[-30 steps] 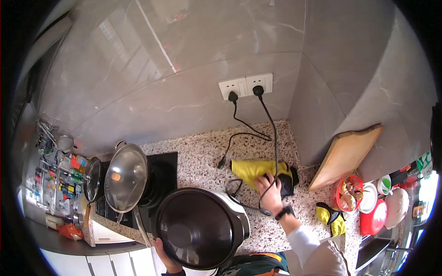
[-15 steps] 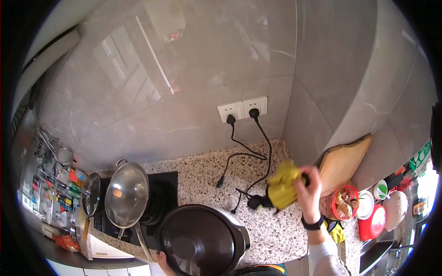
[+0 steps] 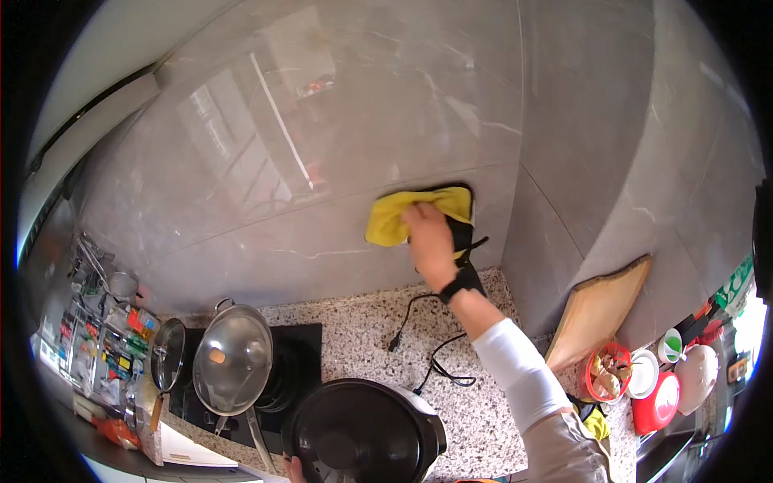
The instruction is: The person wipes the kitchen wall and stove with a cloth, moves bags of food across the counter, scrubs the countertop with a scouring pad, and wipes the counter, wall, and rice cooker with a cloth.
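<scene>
My right hand (image 3: 430, 241) has its fingers closed on a yellow-and-black cloth (image 3: 390, 219), pressing it to the tiled wall. The cloth covers the wall sockets. Near the bottom, my left hand (image 3: 295, 468) is at the left side of an electric pot (image 3: 354, 439) with a dark lid, its fingers against the edge and partly cut off by the frame. Black power cords (image 3: 439, 366) lie on the speckled counter (image 3: 354, 338) behind the pot; one cord rises beside my right wrist.
A lidded pan (image 3: 233, 354) sits on the black hob (image 3: 302, 346), beside a glass lid (image 3: 168, 354). A wooden board (image 3: 600, 306) leans in the right corner. Nearby are a red basket (image 3: 605, 372), a white bowl (image 3: 642, 374) and a red container (image 3: 656, 402).
My right hand has moved up and left with the cloth, from above the counter onto the wall sockets. My left hand stays beside the pot. The view has shifted slightly.
</scene>
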`<state>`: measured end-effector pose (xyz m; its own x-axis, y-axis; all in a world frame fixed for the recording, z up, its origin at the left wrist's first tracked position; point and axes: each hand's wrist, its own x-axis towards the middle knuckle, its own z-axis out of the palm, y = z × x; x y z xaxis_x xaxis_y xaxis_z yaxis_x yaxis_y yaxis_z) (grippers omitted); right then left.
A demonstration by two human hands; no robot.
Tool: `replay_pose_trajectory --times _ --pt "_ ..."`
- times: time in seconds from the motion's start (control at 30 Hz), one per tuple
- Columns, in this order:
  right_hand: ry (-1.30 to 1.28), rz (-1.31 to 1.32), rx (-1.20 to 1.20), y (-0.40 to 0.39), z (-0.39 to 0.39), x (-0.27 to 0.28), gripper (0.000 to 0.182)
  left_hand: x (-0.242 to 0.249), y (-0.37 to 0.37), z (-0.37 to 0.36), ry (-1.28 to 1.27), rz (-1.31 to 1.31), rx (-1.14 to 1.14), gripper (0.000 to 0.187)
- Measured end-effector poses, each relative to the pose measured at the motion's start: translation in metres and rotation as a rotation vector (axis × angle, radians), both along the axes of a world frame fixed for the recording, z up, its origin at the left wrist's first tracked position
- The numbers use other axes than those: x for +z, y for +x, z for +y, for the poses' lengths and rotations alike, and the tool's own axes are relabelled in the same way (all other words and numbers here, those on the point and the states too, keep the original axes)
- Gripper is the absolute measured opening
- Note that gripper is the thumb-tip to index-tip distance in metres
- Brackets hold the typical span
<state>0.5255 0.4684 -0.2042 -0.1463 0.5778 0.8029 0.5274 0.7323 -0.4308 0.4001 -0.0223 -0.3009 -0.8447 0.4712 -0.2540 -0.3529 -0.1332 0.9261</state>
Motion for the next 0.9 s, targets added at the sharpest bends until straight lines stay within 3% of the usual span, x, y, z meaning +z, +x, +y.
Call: replay_pose_trajectory --times 0.07,0.13,0.17,0.23,0.33,0.43,0.57,0.63,0.67,0.73,0.77,0.87,0.9 --pt "-0.008 -0.022 -0.01 -0.024 -0.001 -0.003 0.019 -0.006 0.001 -0.004 -0.046 -0.01 0.02 0.03" --pt "0.023 -0.156 0.171 -0.035 -0.004 -0.003 0.02 -0.018 0.006 -0.005 -0.312 0.691 0.021 0.03" --pt "0.023 -0.151 0.169 -0.034 -0.005 -0.005 0.02 -0.019 0.003 -0.008 -0.312 0.697 0.02 0.03" --pt "0.026 -0.278 0.23 -0.029 -0.008 -0.005 0.024 0.005 0.002 0.003 0.006 0.054 -0.008 0.03" --pt "0.03 -0.21 0.286 -0.006 -0.002 -0.006 0.026 0.002 -0.002 0.001 0.04 -0.014 -0.016 0.03" --pt "-0.086 -0.091 0.082 0.036 0.018 -0.006 0.028 0.01 0.003 0.005 0.02 0.01 -0.033 0.03" --pt "-0.065 0.03 -0.018 0.106 0.041 -0.004 0.025 -0.02 -0.008 -0.009 0.008 -0.029 -0.06 0.029" --pt "-0.086 0.039 -0.047 0.13 0.052 -0.021 0.022 -0.016 0.005 0.0 -0.294 0.984 0.03 0.026" --pt "-0.166 -0.014 -0.142 0.139 0.049 -0.029 0.022 -0.021 -0.001 -0.003 -0.283 0.978 0.037 0.026" --pt "-0.39 -0.027 -0.196 0.143 0.037 -0.024 0.032 -0.026 -0.016 -0.009 0.054 0.024 -0.095 0.03" --pt "-0.39 -0.035 -0.196 0.148 0.042 -0.028 0.032 -0.03 -0.014 -0.013 0.054 0.017 -0.093 0.03" --pt "-0.49 0.623 0.175 0.154 0.059 0.001 0.028 -0.018 -0.005 0.0 0.114 0.018 -0.024 0.035" --pt "-0.476 0.77 0.265 0.151 0.047 0.038 0.026 -0.021 -0.002 0.0 -0.082 0.542 -0.023 0.035"
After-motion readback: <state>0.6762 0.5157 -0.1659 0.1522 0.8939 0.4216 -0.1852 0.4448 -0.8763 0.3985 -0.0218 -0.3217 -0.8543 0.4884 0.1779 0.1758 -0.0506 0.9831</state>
